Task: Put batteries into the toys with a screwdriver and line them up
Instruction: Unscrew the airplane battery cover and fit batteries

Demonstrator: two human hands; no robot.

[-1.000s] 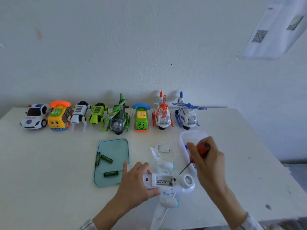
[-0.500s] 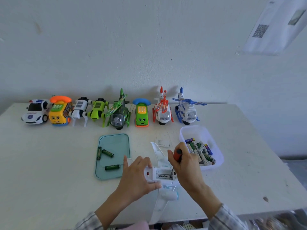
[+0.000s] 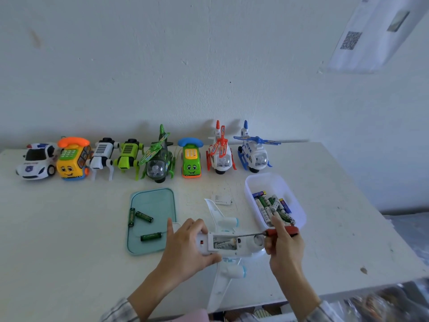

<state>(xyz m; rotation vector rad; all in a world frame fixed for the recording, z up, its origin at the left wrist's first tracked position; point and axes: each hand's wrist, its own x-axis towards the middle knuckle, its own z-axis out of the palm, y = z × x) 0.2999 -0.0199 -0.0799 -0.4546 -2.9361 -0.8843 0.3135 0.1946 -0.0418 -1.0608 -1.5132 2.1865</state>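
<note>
A white toy airplane [image 3: 226, 231] lies belly-up near the table's front edge, its battery compartment [image 3: 224, 243] open with a battery inside. My left hand [image 3: 185, 246] grips the plane's body on the left side. My right hand [image 3: 283, 248] holds a red-handled screwdriver [image 3: 279, 231], lying almost level, its shaft pointing left over the compartment's upper edge. The small white compartment cover [image 3: 223, 199] rests on the table behind the plane. Three green batteries [image 3: 144, 217] lie on a teal tray [image 3: 153, 198] to the left.
A white bin [image 3: 270, 182] with several batteries stands right of the plane. Along the wall stands a row of toys: police car [image 3: 36, 161], yellow phone car [image 3: 72, 159], two robot dogs, green helicopter [image 3: 159, 159], green phone car [image 3: 190, 159], red helicopter [image 3: 220, 154], blue helicopter [image 3: 254, 151].
My right hand brought the screwdriver down to the compartment, then drew back right and laid it nearly level. My left hand kept its grip on the plane.
</note>
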